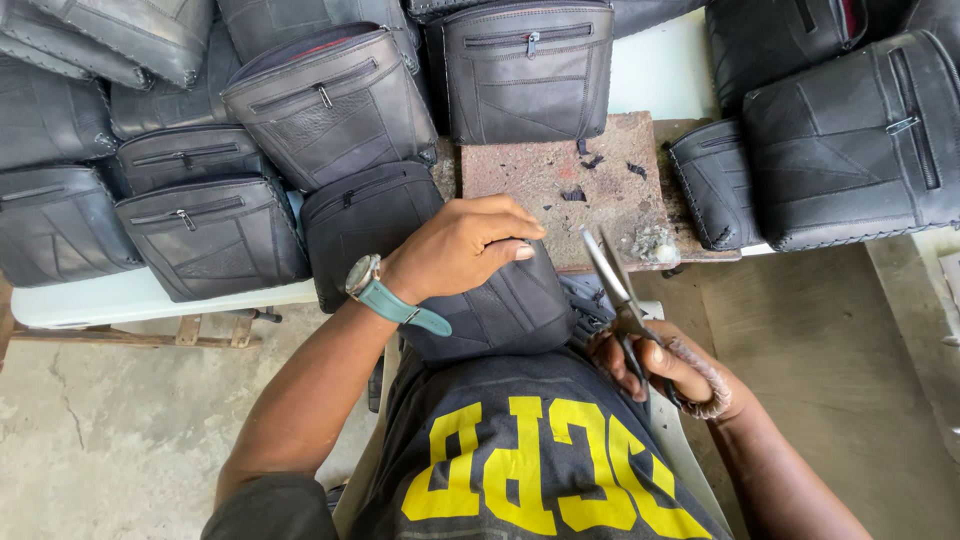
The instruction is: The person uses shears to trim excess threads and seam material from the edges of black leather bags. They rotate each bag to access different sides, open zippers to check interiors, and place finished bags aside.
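On a white bench [120, 298] at the far left, black zippered bags [212, 232] lie stacked in overlapping rows, their front pockets facing up, above a cracked concrete floor [110, 420]. Just right of the pile, the person's left hand [462, 245], a teal-strapped wristwatch [372, 283] on the wrist, rests palm down on a dark bag [500, 305] held in the lap against the bench edge; the fingers are together and curled over the bag's top edge, pressing on it. Beyond the hand, a worn reddish board [560, 185] sits on the bench, scattered with small black scraps [580, 175] and a little heap of grey bits [655, 243] near its right corner. To the right of the bag, the right hand [668, 368] grips a pair of scissors [612, 285] by the handles, fingers closed through the loops, the blades slightly parted and pointing up toward the board, near the bag's right side. At the far right, more black bags [850, 140] crowd the bench top, one with its zipper running upright.
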